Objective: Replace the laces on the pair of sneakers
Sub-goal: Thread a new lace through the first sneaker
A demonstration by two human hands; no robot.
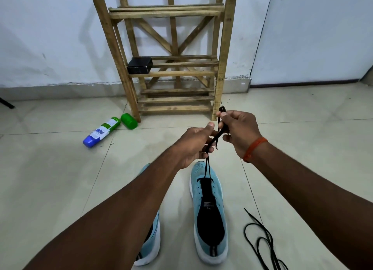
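Both hands are up over the floor tiles (60,178), working one black lace (207,168). The left hand (193,144) has its fingers curled round the strands, thumb sticking up. The right hand (238,132) pinches the same lace higher up, and a small loop pokes out above its fingers. There's an orange band (254,148) on that wrist.

Two strands of the lace drop from the hands to the toe-end eyelets of the blue sneaker (217,199), which sits flat on the tiles, toe pointing away. The other eyelets stand bare. White lettering on its black tongue looks like PUMA, small but just about readable. The other sneaker (155,239) is just beside it to the left, mostly hidden under the left forearm.

A spare lace (260,239), black too, lies in loose coils on the tiles to the right of the shoes.

Against the wall stands a wooden rack (222,67) with a black box (139,65) on a shelf. By its foot, a white-and-green bottle (103,131) with a blue cap lies on its side; its label is too small to read. A green jar (129,121) lies next to it.
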